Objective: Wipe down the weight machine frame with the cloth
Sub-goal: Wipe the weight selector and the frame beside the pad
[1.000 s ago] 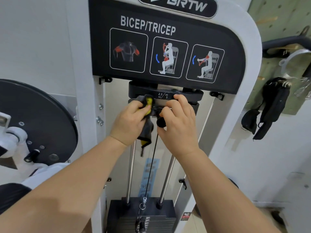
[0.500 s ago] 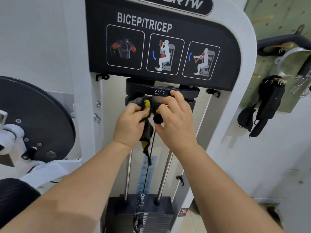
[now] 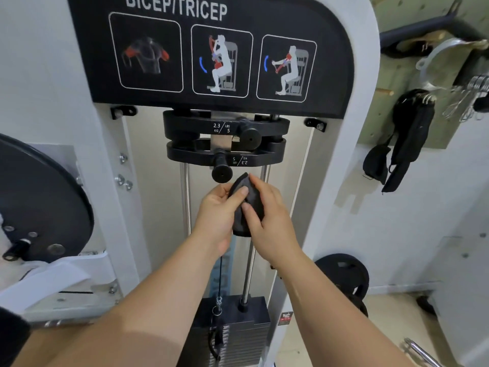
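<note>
Two bare forearms reach up from the bottom of the frame and meet at its centre, in front of a white weight machine frame. The left hand is turned thumb-up, its thumb pressed across the front of a bunched dark cloth. The right hand cups the cloth from the right, with its thumb on the front and its fingers curled over the top. Each grip is closed on the cloth, which touches no part of the machine.

Just above the hands is a round black knob on the lower of two black add-on weights. Higher up, a black panel reads BICEP/TRICEP. Two steel guide rods run down behind the hands to the weight stack at the bottom centre.

Half a second ago both hands were higher. The left pressed the cloth, then showing yellow, against the add-on weights, and the right was at the knob. Now both have dropped below the knob and no yellow shows.
</note>
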